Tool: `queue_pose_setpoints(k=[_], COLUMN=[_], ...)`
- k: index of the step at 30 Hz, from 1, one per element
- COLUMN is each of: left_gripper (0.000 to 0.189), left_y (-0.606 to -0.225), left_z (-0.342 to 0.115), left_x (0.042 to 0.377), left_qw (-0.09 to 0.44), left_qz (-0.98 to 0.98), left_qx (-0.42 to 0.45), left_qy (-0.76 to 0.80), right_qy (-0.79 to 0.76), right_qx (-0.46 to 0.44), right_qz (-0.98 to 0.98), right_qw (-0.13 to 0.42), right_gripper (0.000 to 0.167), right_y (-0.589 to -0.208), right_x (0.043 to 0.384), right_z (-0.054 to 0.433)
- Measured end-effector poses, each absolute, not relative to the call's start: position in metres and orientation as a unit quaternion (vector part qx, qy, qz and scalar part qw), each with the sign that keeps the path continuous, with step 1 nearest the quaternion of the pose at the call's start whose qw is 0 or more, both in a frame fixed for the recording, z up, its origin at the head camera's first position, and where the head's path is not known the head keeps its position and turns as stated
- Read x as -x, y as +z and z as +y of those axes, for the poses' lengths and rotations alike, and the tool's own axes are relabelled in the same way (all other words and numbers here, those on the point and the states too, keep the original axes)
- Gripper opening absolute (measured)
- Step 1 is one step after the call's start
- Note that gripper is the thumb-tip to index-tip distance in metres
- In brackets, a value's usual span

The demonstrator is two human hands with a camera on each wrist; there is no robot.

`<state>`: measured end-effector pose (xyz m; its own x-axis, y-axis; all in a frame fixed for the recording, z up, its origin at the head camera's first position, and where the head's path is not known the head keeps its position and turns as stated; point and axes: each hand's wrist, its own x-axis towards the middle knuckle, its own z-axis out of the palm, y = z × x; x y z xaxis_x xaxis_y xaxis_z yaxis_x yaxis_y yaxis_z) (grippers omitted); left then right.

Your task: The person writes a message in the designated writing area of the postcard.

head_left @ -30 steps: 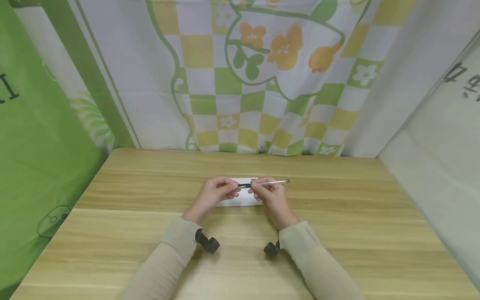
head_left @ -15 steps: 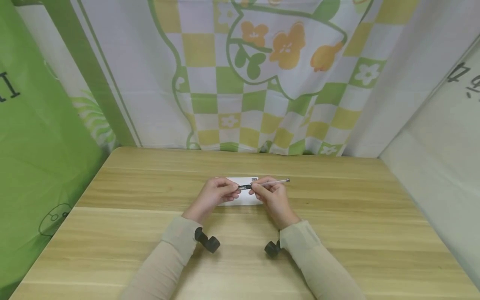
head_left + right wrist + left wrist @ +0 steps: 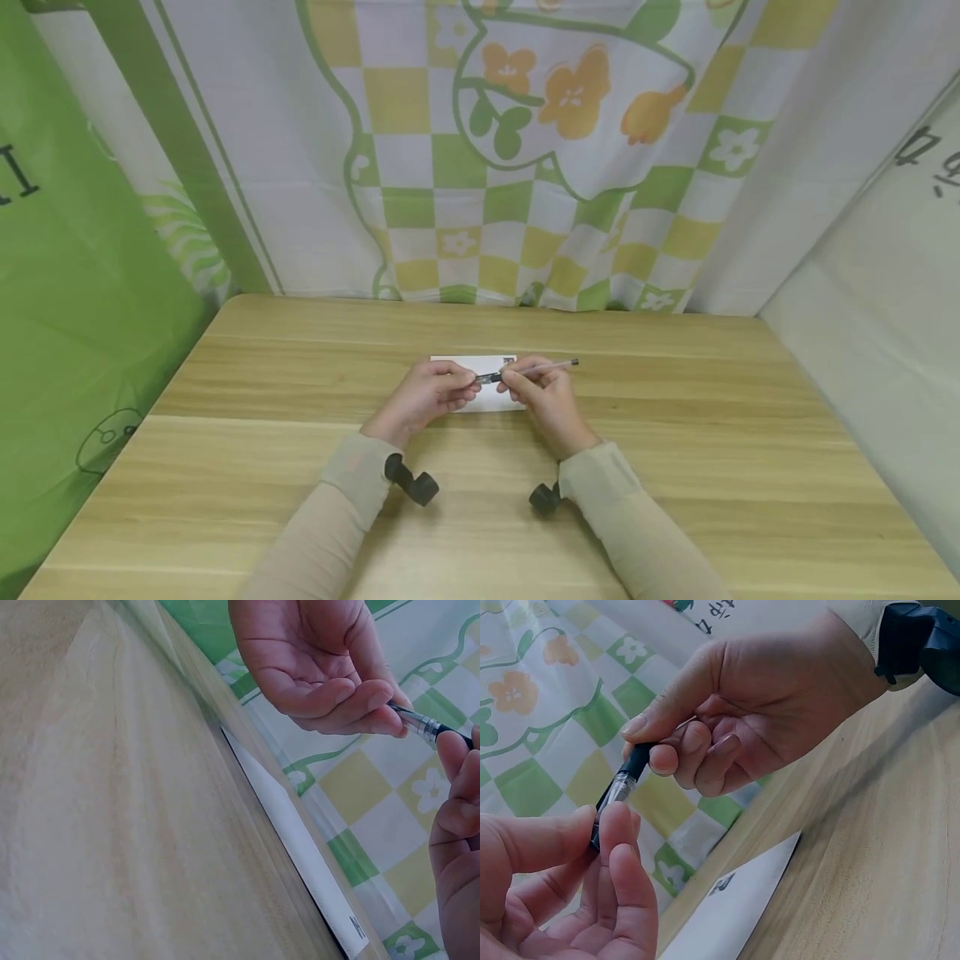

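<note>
A slim pen [image 3: 487, 378] spans the gap between two hands, held clear of the desk [image 3: 675, 400] and lying roughly crosswise to the person. The left hand [image 3: 423, 396] has a narrow grip on one end, thumb and fingertips pinching a black and clear section. The right hand [image 3: 546, 396] also holds the pen in a narrow grip, pinching its dark section between thumb and forefinger, with the other fingers curled. The thin, pale barrel runs out past the right hand to a dark end. Beneath the hands, a white rectangular card [image 3: 491, 400] lies flat on the desk, a small dark mark near its far right corner. Behind the desk hangs a checkered curtain [image 3: 465, 150] in green, yellow and white, printed with orange flowers.
</note>
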<state>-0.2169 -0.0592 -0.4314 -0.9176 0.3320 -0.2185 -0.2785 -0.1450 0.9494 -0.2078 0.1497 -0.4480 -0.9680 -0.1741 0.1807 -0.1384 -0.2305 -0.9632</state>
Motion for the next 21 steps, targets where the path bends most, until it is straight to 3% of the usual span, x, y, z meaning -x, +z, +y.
queue_pose_setpoints(k=[16,21], left_gripper=[0.010,0.007], left_y=[-0.431,-0.429], left_z=[-0.078,-0.078], left_x=[0.225,0.225], left_qw=[0.203,0.193], left_qz=[0.625,0.623], left_qx=[-0.022,-0.007], left_qy=[0.753,0.758], right_qy=[-0.786,-0.792], right_qx=[0.120,0.125], right_qz=[0.606,0.596], right_qw=[-0.030,-0.032], right_gripper=[0.002,0.010], right_y=[-0.443,-0.443], right_x=[0.211,0.211], right_z=[0.160,0.159])
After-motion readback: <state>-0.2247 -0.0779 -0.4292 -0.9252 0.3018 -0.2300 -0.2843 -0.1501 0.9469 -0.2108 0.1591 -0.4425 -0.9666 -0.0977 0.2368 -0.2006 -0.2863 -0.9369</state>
